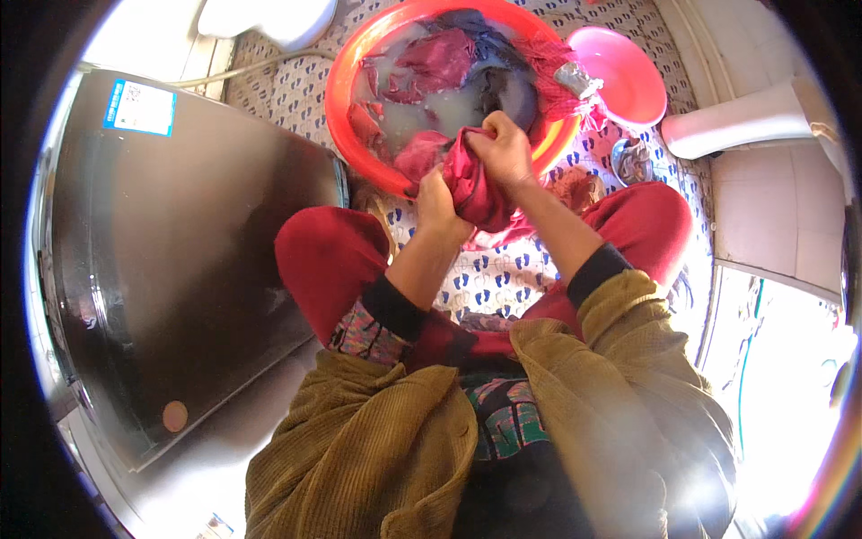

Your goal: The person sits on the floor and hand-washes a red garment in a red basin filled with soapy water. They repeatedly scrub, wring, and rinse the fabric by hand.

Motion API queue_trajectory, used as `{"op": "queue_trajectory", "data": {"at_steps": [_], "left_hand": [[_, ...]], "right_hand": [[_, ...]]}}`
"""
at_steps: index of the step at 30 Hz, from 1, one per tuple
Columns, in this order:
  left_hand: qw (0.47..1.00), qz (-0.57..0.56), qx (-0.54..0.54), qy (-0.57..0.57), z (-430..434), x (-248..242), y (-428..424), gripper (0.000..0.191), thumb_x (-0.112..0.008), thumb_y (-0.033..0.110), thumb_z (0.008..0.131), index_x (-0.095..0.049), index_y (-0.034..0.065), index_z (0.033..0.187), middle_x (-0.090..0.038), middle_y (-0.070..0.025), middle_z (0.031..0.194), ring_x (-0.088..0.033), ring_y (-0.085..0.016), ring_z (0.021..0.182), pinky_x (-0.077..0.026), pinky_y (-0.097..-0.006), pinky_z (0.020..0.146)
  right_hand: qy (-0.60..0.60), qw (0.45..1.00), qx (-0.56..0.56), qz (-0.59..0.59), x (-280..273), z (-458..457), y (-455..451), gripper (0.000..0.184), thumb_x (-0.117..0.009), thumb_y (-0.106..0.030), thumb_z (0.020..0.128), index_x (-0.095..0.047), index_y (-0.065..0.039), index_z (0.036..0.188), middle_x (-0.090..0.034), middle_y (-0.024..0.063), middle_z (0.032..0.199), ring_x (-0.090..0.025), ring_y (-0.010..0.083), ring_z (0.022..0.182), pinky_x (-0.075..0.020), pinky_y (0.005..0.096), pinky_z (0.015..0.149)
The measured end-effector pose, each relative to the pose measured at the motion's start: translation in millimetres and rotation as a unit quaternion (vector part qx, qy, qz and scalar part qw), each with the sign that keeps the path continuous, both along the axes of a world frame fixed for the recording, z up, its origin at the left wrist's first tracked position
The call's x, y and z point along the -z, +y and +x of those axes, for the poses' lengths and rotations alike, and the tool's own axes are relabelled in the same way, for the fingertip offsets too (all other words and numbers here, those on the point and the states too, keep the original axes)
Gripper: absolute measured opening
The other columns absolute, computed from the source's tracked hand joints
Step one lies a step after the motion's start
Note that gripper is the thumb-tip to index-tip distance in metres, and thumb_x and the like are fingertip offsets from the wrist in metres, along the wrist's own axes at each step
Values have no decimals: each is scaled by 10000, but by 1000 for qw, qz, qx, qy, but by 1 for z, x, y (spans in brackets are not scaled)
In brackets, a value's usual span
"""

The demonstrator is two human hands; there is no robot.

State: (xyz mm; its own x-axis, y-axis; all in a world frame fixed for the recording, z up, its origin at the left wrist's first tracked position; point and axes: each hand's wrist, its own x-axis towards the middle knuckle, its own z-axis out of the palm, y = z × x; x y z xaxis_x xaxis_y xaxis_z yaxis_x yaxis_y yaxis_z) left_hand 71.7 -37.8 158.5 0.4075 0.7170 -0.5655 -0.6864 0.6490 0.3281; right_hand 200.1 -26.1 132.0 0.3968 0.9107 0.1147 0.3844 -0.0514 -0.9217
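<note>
My left hand (439, 210) and my right hand (504, 149) both grip a bunched wet red cloth garment (469, 182) at the near rim of a large orange-red plastic basin (340, 128). Part of the garment hangs over the rim towards the floor, and part of it reaches into the basin. Cloudy grey water (441, 111) fills the basin. Soaking in it are a dark red garment (441, 57) and a dark grey garment (508, 94). A red mesh cloth (549, 74) drapes over the basin's right rim.
A pink plastic basin (630, 81) stands right of the large one, near a small bowl with crumpled cloth (633, 162). A dark glossy appliance (188, 236) flanks my left side. A white pedestal (741, 121) is at right. The floor (481, 276) has a footprint pattern.
</note>
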Motion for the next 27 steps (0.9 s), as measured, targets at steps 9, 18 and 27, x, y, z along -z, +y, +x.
{"op": "queue_trajectory", "data": {"at_steps": [9, 18, 27], "left_hand": [[989, 12, -2, -145, -39, -63, -1, 427, -465, 313, 1005, -636, -8, 1228, -668, -203, 1247, -631, -371, 1181, -481, -536, 1068], [994, 46, -2, -100, -50, -64, 1, 383, -473, 296, 1013, -660, -12, 1144, -698, -186, 1180, -668, -346, 1112, -515, -501, 1034], [993, -39, -7, -114, -60, -60, -52, 567, -466, 455, 1027, -511, 61, 1433, -544, -193, 1451, -527, -394, 1332, -392, -599, 1142]], "right_hand": [[399, 913, -85, 7, -35, 72, -45, 340, -730, -189, 916, -628, -25, 1196, -689, 65, 1139, -621, 144, 1045, -486, 305, 944], [242, 954, -156, -77, 10, 52, -72, 316, -727, 49, 781, -652, -54, 1070, -677, 21, 1043, -627, 145, 1016, -491, 292, 935], [447, 875, -98, 160, -95, 56, -33, 255, -489, 161, 846, -567, -64, 938, -662, 51, 1010, -616, 163, 964, -496, 301, 902]]}}
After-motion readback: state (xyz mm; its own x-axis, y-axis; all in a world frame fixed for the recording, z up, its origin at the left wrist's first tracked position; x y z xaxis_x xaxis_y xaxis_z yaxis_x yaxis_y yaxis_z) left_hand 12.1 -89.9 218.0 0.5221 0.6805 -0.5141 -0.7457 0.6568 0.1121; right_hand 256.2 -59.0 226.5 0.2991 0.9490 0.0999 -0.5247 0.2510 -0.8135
